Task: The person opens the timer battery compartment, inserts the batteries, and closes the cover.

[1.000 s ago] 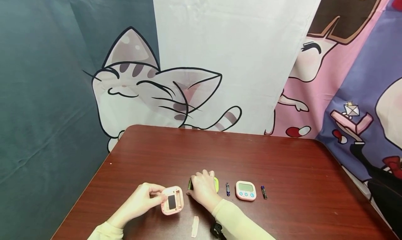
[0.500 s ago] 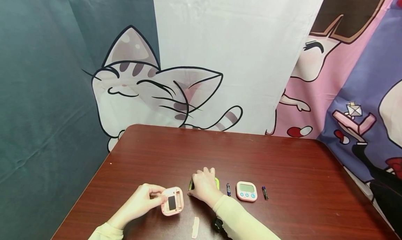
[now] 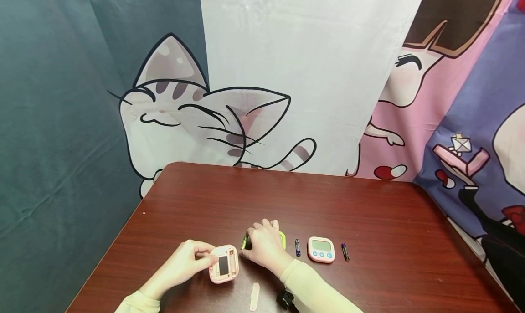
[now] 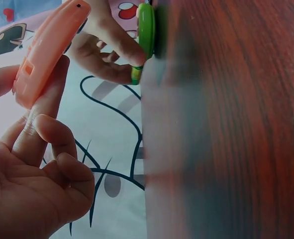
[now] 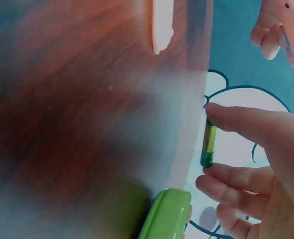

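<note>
My left hand holds a pink digital timer by its left edge, thumb on the back. That back faces up, its battery compartment uncovered. To its right, my right hand pinches a green-and-yellow battery end to end between thumb and fingertip. Beneath and behind that hand is a green timer, mostly hidden in the head view; its green edge shows in the right wrist view. The left wrist view has the pink timer tilted above the table.
A slim pink battery cover lies near the table's front. Right of my right hand are a dark battery, a second pink timer with its screen up, and another dark battery. A cartoon-printed cloth hangs behind the table.
My right hand has shifted slightly left with the battery, away from the green timer. The left hand keeps its hold on the pink timer, which has barely moved.
</note>
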Available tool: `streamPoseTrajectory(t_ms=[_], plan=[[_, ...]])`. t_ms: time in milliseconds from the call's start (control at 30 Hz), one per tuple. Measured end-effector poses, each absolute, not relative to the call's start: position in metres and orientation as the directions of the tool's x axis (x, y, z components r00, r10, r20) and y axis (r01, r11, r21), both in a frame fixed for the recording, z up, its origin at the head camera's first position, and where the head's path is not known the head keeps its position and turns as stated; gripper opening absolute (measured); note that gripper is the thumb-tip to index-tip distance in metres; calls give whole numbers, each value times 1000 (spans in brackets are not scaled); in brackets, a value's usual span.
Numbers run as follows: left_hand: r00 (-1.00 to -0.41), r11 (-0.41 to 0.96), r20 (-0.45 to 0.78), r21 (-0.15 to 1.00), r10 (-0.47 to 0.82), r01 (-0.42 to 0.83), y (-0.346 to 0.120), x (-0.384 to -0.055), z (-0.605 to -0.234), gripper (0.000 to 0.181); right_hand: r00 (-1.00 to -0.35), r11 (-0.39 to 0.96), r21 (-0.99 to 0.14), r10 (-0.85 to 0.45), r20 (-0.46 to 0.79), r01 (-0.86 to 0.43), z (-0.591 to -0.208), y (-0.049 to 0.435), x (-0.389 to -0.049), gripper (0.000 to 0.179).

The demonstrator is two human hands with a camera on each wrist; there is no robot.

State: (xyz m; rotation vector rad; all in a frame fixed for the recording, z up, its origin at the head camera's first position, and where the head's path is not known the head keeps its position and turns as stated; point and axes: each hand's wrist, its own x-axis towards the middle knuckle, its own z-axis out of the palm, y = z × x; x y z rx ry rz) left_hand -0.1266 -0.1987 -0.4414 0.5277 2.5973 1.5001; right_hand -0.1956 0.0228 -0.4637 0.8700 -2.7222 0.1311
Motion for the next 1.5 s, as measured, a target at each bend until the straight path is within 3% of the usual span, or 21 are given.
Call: streamPoseTrajectory(t_ms=[367,700,933,1500], plan=[[-934,470,106,841,342,268,-198,-124,-441,12,-713,756,-75,-574,403,-650,-456,33,-181,41],[-936,456,98,853,337,253,-198,-124,-441,12,-583,615,-104,-661,473,-782,-446,46,-168,41],[-935,463,92,849,343,254,-197,-125,-442,13,-579,591,-120,-694,428,-797,-436,53,-160,40],[-933,457,94,852,348,256,-196,-125,-443,13,-507,533,-106,-699,504,-840,-422,58,-144,41]])
